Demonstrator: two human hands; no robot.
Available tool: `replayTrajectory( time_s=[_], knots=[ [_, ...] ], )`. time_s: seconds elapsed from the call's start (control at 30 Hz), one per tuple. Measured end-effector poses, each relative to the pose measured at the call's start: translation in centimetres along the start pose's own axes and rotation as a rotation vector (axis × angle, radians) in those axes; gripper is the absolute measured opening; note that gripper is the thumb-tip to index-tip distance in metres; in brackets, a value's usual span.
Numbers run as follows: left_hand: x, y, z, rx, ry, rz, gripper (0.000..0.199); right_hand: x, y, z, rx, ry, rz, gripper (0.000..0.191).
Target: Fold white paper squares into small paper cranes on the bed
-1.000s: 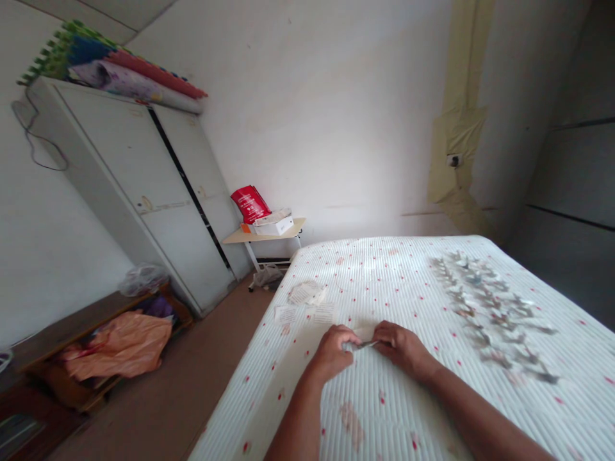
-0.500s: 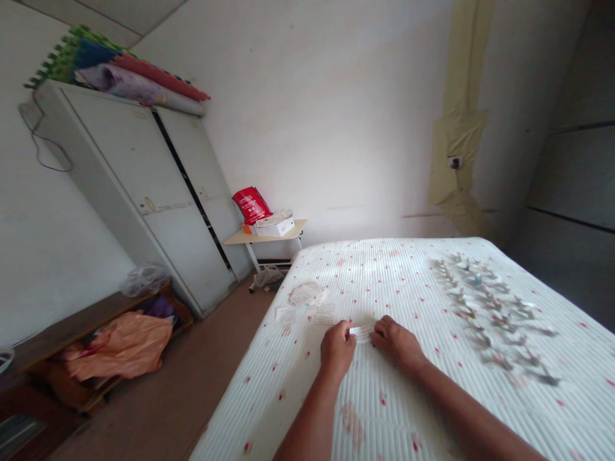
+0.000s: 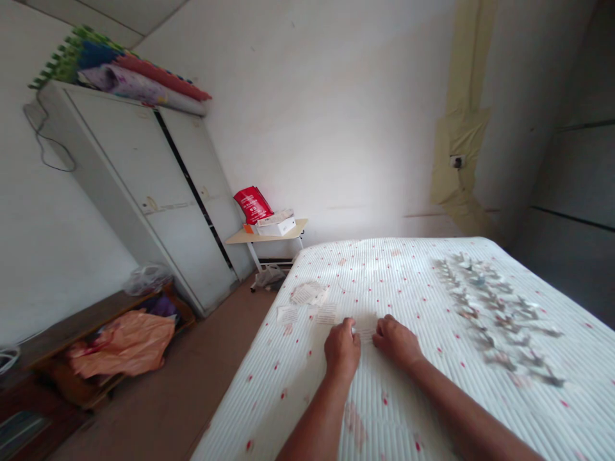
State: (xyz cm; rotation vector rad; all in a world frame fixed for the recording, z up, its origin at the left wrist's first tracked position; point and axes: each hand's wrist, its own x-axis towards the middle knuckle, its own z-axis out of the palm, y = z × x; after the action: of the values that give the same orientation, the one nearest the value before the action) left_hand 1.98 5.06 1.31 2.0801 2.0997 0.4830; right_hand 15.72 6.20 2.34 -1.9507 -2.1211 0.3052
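Observation:
A small printed paper (image 3: 366,331) lies between my hands on the bed's white, red-dotted cover. My left hand (image 3: 343,346) has its fingers curled at the paper's left side, closed on a bit of it. On the right side, my right hand (image 3: 394,340) pinches the paper's edge with bent fingers. More printed paper pieces (image 3: 327,314) lie beyond my left hand, with a smaller piece (image 3: 287,314) and a rounded pile of paper (image 3: 309,293) near them. Rows of small folded paper shapes (image 3: 500,307) cover the bed's right part.
The bed (image 3: 269,397) fills the front. A small table (image 3: 239,237) with a red bag (image 3: 253,205) and a white box (image 3: 277,226) stands behind its left corner. At the left are a grey cabinet (image 3: 134,166) and a low wooden bench (image 3: 48,333) with an orange bag (image 3: 127,342).
My left hand has turned slightly, its fingers more curled. The paper strip between my hands looks flatter and less raised. The view has shifted a little.

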Motion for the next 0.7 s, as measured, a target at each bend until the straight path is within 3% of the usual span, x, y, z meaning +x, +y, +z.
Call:
replayTrajectory(
  time_s=[0.2,0.33,0.47,0.7],
  knots=[
    [-0.06,0.02,0.06,0.020,0.014,0.010,0.027,-0.08,0.21,0.29,-0.003,0.034,0.006,0.013],
    [-0.22,0.05,0.16,0.012,0.043,0.023,0.026,-0.50,0.49,0.12,0.015,0.058,-0.069,0.022],
    [-0.36,0.07,0.07,0.019,0.056,0.047,0.018,-0.83,0.55,-0.05,-0.019,0.055,-0.130,0.018],
    [-0.28,-0.03,0.05,0.045,0.049,0.029,0.021,-0.82,0.32,0.06,-0.068,0.076,-0.152,0.021]
  ],
)
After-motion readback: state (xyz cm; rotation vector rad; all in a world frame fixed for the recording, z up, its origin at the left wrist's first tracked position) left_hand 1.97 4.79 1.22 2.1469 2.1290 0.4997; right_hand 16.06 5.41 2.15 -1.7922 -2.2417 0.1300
